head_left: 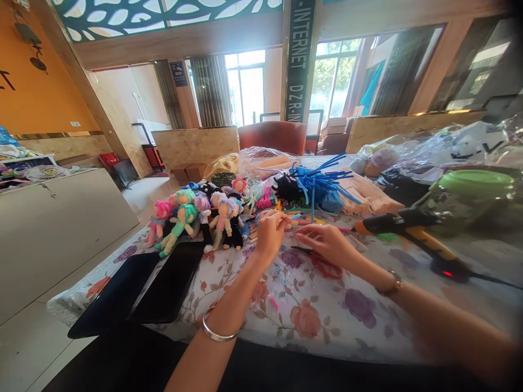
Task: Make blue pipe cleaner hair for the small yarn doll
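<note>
Raised over the table, my left hand (pixel 270 231) is closed in a pinch. A short blue fuzzy stem, like a pipe cleaner (pixel 295 216), shows beside its fingertips. My right hand (pixel 327 245) is just to the right, its fingers stretched out toward the left one, with nothing plainly held. An upright blue stem (pixel 312 202) shows behind it; whether they touch, I cannot tell. Beneath the right hand lie red-handled scissors (pixel 327 265). Loose coloured stems are spread behind both hands, and a bundle of blue stems (pixel 322 179) lies farther back.
Several crocheted dolls (pixel 183 220) sit at the left, behind two black trays (pixel 169 283). On the right are a yellow-black glue gun (pixel 412 231) with a cord, a green tub (pixel 474 190) and plastic bags (pixel 461 144). Peach stems (pixel 368 193) lie at the back.
</note>
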Action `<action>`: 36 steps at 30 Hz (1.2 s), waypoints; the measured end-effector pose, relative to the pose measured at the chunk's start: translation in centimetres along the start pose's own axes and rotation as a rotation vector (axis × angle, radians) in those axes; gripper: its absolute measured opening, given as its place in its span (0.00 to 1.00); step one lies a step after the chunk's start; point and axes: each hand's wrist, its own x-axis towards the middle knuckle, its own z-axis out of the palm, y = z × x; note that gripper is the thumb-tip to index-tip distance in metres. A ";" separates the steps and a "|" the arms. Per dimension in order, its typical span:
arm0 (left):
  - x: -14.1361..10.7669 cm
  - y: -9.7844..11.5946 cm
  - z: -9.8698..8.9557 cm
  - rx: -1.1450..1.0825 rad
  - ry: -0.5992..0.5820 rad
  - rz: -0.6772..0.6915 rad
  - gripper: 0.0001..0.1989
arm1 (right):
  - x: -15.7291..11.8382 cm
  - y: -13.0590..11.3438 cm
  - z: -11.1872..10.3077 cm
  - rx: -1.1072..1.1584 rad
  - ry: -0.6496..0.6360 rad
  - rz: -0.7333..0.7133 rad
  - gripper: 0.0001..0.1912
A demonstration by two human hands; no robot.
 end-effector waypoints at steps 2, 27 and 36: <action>0.0 0.0 0.1 -0.007 -0.037 0.029 0.06 | 0.3 -0.1 -0.3 0.284 0.015 0.164 0.23; -0.7 -1.0 1.1 0.078 -0.292 0.369 0.05 | 0.8 0.3 0.1 1.047 0.203 0.266 0.15; -0.7 -0.4 0.7 0.133 -0.225 0.307 0.05 | 1.0 0.8 0.5 1.137 0.232 0.245 0.17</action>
